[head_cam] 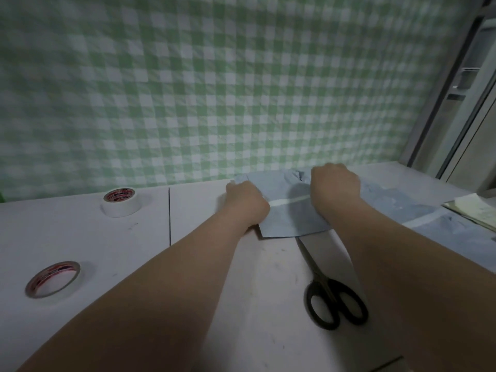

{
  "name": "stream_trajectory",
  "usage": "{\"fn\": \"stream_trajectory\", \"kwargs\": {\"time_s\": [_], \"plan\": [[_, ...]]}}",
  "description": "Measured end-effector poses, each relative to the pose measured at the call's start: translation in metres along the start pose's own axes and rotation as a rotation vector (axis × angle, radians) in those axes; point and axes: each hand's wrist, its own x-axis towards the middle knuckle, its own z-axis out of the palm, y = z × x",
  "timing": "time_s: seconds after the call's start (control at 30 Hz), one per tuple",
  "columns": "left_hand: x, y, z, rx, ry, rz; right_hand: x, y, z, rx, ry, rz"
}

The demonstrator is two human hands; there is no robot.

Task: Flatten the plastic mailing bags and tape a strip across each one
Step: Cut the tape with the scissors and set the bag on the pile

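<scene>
The left hand and right hand rest on the bag at the worktop's far edge, with a tape strip between them. Whether the hands grip or lie flat cannot be told.

Tape rolls lie left of the bag, scissors before it

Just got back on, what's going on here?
A person holds a blue-grey mailing bag down on the table, left hand at its left edge, right hand on its crumpled far part. A white tape strip already crosses it. A thick tape roll and a thin tape roll lie left, black scissors near the right forearm, another taped bag to the right.
</scene>
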Motion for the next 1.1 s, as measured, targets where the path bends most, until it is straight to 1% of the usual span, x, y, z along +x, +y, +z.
{"fn": "stream_trajectory", "kwargs": {"time_s": [0.07, 0.13, 0.2, 0.23, 0.3, 0.37, 0.43, 0.5, 0.57, 0.6, 0.67, 0.73, 0.8, 0.87, 0.93, 1.03, 1.1], "plan": [[-0.005, -0.004, 0.003, 0.127, 0.040, 0.060, 0.000, -0.009, 0.006, 0.075, 0.000, -0.051], [-0.009, -0.013, 0.009, 0.301, 0.042, 0.116, -0.003, -0.020, 0.016, 0.197, -0.108, -0.114], [-0.011, -0.024, 0.014, 0.489, -0.014, 0.133, -0.009, -0.028, 0.027, 0.250, -0.259, -0.139], [-0.013, -0.026, 0.015, 0.551, -0.049, 0.118, -0.012, -0.029, 0.032, 0.268, -0.330, -0.122], [-0.017, -0.027, 0.013, 0.657, -0.100, 0.090, -0.017, -0.029, 0.036, 0.264, -0.394, -0.090], [-0.023, -0.026, 0.005, 0.751, -0.116, 0.097, -0.021, -0.029, 0.032, 0.194, -0.414, -0.064], [-0.034, -0.027, -0.005, 0.770, -0.135, 0.104, -0.025, -0.032, 0.020, 0.119, -0.424, -0.036], [-0.047, -0.031, -0.020, 0.720, -0.122, 0.120, -0.033, -0.042, 0.005, 0.082, -0.398, -0.080], [-0.059, -0.041, -0.039, 0.605, -0.038, 0.169, -0.046, -0.060, -0.013, 0.098, -0.319, -0.142], [-0.065, -0.048, -0.049, 0.541, 0.004, 0.194, -0.053, -0.070, -0.023, 0.112, -0.267, -0.145], [-0.078, -0.065, -0.070, 0.449, 0.043, 0.207, -0.072, -0.089, -0.041, 0.203, -0.155, -0.144], [-0.096, -0.084, -0.093, 0.434, 0.084, 0.172, -0.095, -0.105, -0.054, 0.334, -0.025, -0.186], [-0.117, -0.106, -0.118, 0.470, 0.160, 0.107, -0.119, -0.123, -0.065, 0.396, 0.068, -0.243], [-0.139, -0.131, -0.142, 0.536, 0.231, 0.018, -0.138, -0.146, -0.074, 0.439, 0.098, -0.293], [-0.158, -0.163, -0.166, 0.650, 0.256, -0.093, -0.157, -0.169, -0.082, 0.460, 0.090, -0.349], [-0.186, -0.209, -0.196, 0.793, 0.231, -0.253, -0.187, -0.196, -0.091, 0.484, 0.053, -0.437], [-0.207, -0.233, -0.213, 0.811, 0.245, -0.373, -0.204, -0.209, -0.096, 0.491, 0.030, -0.486]]}}
